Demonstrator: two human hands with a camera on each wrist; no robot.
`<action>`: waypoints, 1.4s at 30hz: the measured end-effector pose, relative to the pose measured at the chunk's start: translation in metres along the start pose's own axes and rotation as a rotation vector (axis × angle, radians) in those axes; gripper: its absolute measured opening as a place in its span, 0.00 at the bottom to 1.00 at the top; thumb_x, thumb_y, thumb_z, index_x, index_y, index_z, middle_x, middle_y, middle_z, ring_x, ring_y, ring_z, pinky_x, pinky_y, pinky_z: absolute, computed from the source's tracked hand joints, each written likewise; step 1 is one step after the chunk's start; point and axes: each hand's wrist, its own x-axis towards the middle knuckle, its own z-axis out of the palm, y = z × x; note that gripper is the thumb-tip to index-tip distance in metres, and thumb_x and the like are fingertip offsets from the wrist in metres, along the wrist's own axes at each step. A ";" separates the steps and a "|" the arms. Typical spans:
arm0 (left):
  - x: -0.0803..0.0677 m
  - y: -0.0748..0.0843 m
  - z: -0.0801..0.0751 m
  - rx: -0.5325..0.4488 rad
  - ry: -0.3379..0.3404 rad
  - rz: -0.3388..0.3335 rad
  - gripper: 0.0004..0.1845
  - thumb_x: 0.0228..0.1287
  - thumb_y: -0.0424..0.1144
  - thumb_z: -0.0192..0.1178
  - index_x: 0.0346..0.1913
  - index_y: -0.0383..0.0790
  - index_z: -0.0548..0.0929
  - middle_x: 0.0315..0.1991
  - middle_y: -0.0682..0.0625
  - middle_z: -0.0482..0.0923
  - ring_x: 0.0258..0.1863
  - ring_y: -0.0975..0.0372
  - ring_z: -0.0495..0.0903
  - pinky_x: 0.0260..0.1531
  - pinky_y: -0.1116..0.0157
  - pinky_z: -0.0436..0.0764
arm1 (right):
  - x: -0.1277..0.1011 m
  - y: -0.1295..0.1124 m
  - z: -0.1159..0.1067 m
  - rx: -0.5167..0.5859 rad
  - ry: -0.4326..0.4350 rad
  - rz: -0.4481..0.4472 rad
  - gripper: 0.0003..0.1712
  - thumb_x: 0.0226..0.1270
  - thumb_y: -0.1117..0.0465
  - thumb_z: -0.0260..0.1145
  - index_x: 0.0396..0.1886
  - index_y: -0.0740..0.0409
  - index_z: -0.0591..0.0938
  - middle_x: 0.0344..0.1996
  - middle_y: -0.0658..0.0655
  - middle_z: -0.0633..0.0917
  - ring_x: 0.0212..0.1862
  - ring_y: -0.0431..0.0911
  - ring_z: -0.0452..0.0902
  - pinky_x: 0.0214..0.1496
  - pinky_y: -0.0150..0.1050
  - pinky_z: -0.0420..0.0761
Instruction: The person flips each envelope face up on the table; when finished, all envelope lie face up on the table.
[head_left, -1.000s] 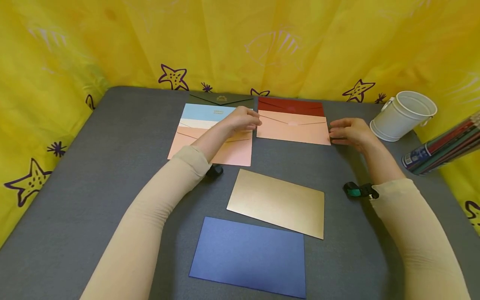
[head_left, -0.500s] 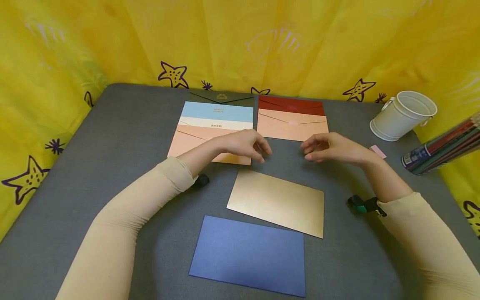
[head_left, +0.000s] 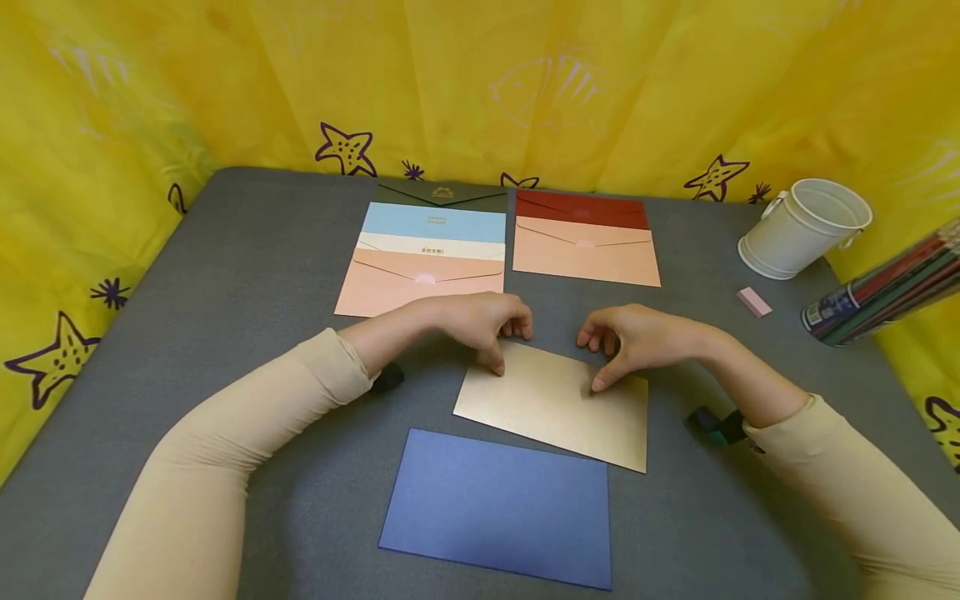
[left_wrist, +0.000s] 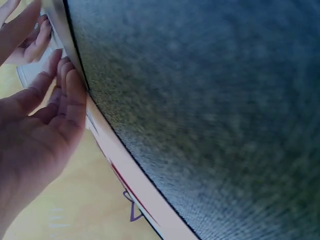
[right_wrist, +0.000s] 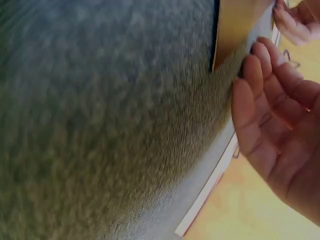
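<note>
Head view, with both wrist views as insets: my left hand point(head_left: 480, 321) and my right hand point(head_left: 637, 337) rest at the far long edge of the flat rectangular gold-coloured paper envelope point(head_left: 555, 408), which lies at a slight angle on the grey felt-covered bench point(head_left: 247, 258). Each hand has its fingers curled down, with a fingertip and thumb touching the envelope's far edge; whether either hand actually pinches the paper or merely presses on it I cannot tell, since the knuckles hide the fingertips from above. The wrist views help little: the left wrist camera shows only blurred grey felt, part of my palm and a pale edge, and the right wrist camera shows a gold corner point(right_wrist: 235, 25) just beside my fingers point(right_wrist: 260, 65), the remainder cut off. Nearer to me lies a dark blue rectangular paper envelope point(head_left: 498, 508), just beside the gold one, perhaps slightly under its near edge. Beyond the hands lie two overlapped stacks: a salmon-pink envelope point(head_left: 420, 287) over cream, light blue and dark green ones, and a peach envelope point(head_left: 585, 250) over a dark red one. At right stand a small white metal bucket point(head_left: 806, 229), a small pink eraser point(head_left: 753, 302) and a bundle of coloured pencils point(head_left: 885, 292), cut off by the frame edge.
</note>
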 end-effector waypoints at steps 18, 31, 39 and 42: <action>0.003 0.009 0.009 0.196 0.006 -0.050 0.29 0.43 0.36 0.80 0.48 0.35 0.76 0.46 0.45 0.72 0.46 0.58 0.68 0.49 0.68 0.71 | -0.001 -0.009 0.018 -0.190 0.078 -0.030 0.29 0.38 0.48 0.85 0.34 0.52 0.78 0.34 0.51 0.75 0.33 0.41 0.69 0.34 0.31 0.70; -0.001 0.007 0.007 0.117 0.048 -0.045 0.27 0.45 0.34 0.79 0.44 0.37 0.73 0.39 0.49 0.69 0.38 0.60 0.67 0.40 0.69 0.69 | 0.000 -0.007 0.011 -0.035 0.024 -0.034 0.26 0.44 0.55 0.83 0.35 0.55 0.75 0.25 0.50 0.75 0.30 0.41 0.70 0.31 0.30 0.71; -0.010 0.000 -0.008 -0.099 0.061 -0.033 0.22 0.53 0.31 0.73 0.47 0.36 0.74 0.39 0.48 0.72 0.35 0.61 0.68 0.38 0.69 0.71 | -0.006 0.007 -0.003 0.228 -0.007 -0.076 0.17 0.61 0.67 0.71 0.42 0.61 0.71 0.29 0.53 0.74 0.32 0.39 0.72 0.32 0.30 0.71; -0.012 -0.008 -0.013 -0.248 0.075 -0.031 0.19 0.55 0.29 0.69 0.48 0.34 0.75 0.42 0.47 0.76 0.38 0.60 0.72 0.39 0.69 0.75 | -0.006 0.013 -0.007 0.257 0.003 -0.092 0.15 0.63 0.69 0.68 0.42 0.62 0.70 0.24 0.49 0.71 0.29 0.36 0.69 0.29 0.29 0.69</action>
